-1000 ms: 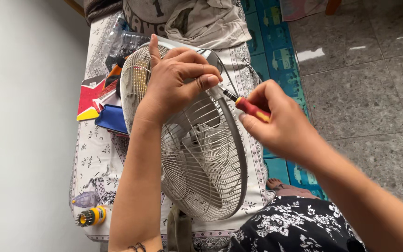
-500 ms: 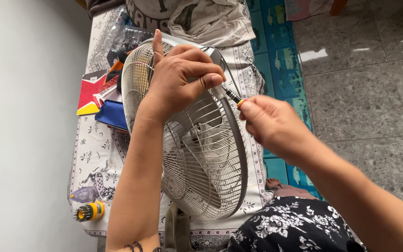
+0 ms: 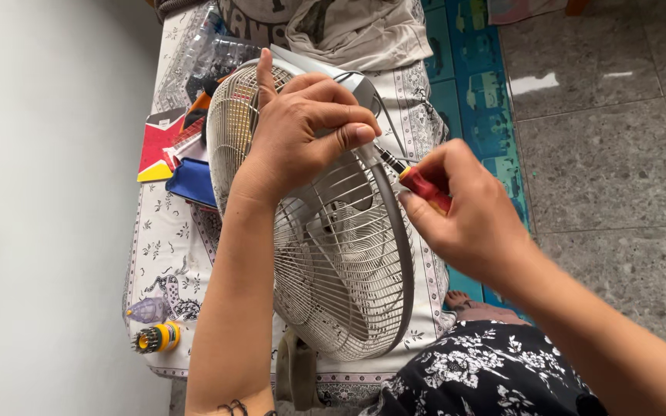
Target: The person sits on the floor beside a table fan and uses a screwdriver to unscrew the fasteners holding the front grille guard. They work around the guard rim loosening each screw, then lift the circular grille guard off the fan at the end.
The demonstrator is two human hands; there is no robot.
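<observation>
Patterned cloth [image 3: 171, 254], grey tiled floor [image 3: 618, 169]

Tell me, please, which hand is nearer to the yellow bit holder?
Left. The left hand grips the fan rim, its forearm passing beside the holder; the right hand, holding the screwdriver, is across the fan.

A home, by the look of it; beneath the hands a low surface is draped in a white printed cloth [image 3: 171, 254]; right of them lie polished grey stone floor tiles [image 3: 618, 154] and a blue patterned mat [image 3: 472, 85]; folded clothing [image 3: 348, 31] lies beyond them; a plain white wall [image 3: 40, 231] stands at left.
</observation>
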